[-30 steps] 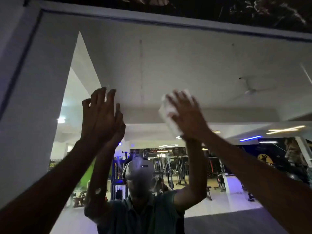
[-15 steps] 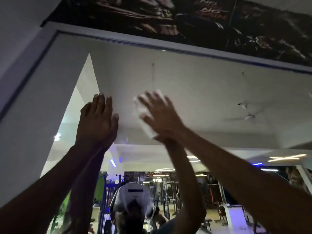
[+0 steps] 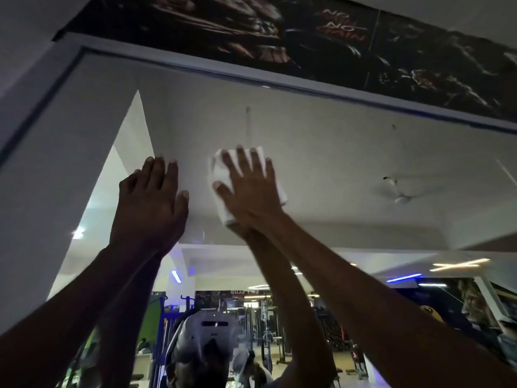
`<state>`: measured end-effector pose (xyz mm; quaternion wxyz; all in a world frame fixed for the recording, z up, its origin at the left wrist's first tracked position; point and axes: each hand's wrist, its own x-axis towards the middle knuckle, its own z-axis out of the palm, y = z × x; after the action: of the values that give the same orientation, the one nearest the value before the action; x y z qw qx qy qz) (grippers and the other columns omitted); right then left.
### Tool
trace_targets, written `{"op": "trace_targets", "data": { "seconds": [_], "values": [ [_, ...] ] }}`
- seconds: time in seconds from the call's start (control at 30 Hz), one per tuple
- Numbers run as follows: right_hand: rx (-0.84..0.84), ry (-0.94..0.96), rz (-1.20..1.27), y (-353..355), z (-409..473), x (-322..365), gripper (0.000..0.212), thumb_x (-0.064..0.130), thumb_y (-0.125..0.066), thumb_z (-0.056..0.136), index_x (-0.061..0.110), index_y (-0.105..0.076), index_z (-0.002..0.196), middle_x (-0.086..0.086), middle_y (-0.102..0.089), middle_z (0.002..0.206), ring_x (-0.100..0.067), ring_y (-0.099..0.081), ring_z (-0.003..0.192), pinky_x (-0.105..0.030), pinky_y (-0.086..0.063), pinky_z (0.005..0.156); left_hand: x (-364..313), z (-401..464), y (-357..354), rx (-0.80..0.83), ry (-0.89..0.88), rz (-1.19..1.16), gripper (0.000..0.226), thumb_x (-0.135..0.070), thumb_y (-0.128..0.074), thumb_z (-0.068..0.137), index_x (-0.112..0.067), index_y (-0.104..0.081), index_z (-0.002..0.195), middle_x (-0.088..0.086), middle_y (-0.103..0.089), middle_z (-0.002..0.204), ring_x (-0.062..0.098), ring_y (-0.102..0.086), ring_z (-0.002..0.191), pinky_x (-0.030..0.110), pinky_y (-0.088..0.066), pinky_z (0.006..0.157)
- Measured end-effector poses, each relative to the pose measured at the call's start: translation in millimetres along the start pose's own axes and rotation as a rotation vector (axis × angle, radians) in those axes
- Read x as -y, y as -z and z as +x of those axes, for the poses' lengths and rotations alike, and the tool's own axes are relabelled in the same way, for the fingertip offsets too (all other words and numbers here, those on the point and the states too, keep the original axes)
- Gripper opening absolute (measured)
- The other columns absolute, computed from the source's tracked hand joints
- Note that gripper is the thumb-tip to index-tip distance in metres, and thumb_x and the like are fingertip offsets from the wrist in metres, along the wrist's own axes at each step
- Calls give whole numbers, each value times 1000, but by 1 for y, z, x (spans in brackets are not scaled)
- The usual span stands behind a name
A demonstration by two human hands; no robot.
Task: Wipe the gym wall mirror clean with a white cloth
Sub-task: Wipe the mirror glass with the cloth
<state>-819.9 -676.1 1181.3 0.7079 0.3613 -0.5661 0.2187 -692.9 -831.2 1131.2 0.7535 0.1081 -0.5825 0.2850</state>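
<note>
A: What had changed in that last second?

B: The right hand had slid the white cloth leftward across the mirror, from well right of the left hand to just beside it. The view had also tipped upward, so the mirror's top frame and the dark poster above it showed more fully than before.

A: And how were the hands set?

B: The right hand lay spread, fingers straight, pressing the folded cloth flat against the glass; nothing was clenched round it. The left hand was flat on the glass too, fingers together, holding nothing. It looked like a brace, and it had hardly shifted.

A: Where was the cloth, then?

B: High on the mirror, under the right palm, below the top frame and left of the reflected ceiling fan.

A: What did that mean for the job?

B: I judged the stroke had covered a band of the upper glass. The strip nearer the frame and the far right side still seemed to need passes. Whether streaks remained I couldn't tell.
</note>
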Motion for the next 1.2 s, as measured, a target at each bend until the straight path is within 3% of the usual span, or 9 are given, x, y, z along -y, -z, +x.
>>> {"op": "trace_targets", "data": {
  "seconds": [0.13,0.4,0.5,0.63,0.7,0.83,1.0,1.13,1.2],
  "values": [
    [-38,193,-29,5,-22,-35,70,59,-26,102,27,-43,162,-7,-42,167,-34,-38,155,-56,-28,123,2,0,3,7,-1,15,64,-36,-29,104,1,-42,154,29,-41,159,41,-40,149,54,-32,109],
    [-93,-385,-147,38,-75,-242,80,62,-23,99,16,-46,160,-24,-48,159,-52,-46,144,-72,-38,112,-25,15,14,124,81,-111,71,-39,-42,87,10,-52,138,39,-50,142,52,-47,136,62,-41,106],
    [-101,-372,-109,31,-79,-180,82,64,-27,94,16,-48,159,-26,-46,160,-53,-45,145,-73,-33,114,-76,23,15,132,-14,-165,72,-42,-40,88,9,-55,137,37,-53,141,49,-51,136,60,-45,103],
    [89,125,-2,33,-127,-96,71,59,-21,105,30,-16,170,-9,-12,178,-34,-6,164,-56,-1,131,-127,11,2,157,-76,-151,66,-38,-29,101,5,-51,145,32,-50,150,44,-47,143,57,-38,109],
    [81,204,23,40,-137,-126,67,55,-26,108,31,-19,170,-6,-15,177,-31,-11,164,-55,-5,131,-126,-4,0,158,-112,-91,65,-37,-26,104,3,-46,151,29,-47,155,42,-42,147,55,-33,113],
    [-9,-113,-107,48,-140,-238,68,55,-30,104,24,-39,164,-12,-39,168,-41,-40,152,-66,-37,117,-96,-33,11,149,-165,-60,64,-37,-30,104,-4,-42,157,19,-41,164,33,-37,154,53,-31,117],
    [-73,-380,-113,49,-177,-214,74,59,-25,104,21,-33,166,-20,-35,168,-47,-35,154,-67,-30,121,-80,-54,27,230,-177,-50,66,-38,-27,104,-6,-36,162,16,-32,168,32,-31,157,54,-29,120],
    [122,36,61,52,-232,-111,73,62,-17,106,28,-10,171,-11,-5,178,-35,2,164,-58,2,131,-88,-55,27,276,-119,-32,68,-37,-25,103,-3,-36,160,20,-34,167,35,-31,156,54,-29,119],
    [140,175,82,57,-238,-117,68,57,-21,109,29,-12,171,-8,-5,179,-31,1,165,-57,0,131,-88,-57,33,294,-107,-41,69,-38,-27,102,-3,-36,160,21,-34,166,35,-32,155,54,-29,118]
  ]
}}
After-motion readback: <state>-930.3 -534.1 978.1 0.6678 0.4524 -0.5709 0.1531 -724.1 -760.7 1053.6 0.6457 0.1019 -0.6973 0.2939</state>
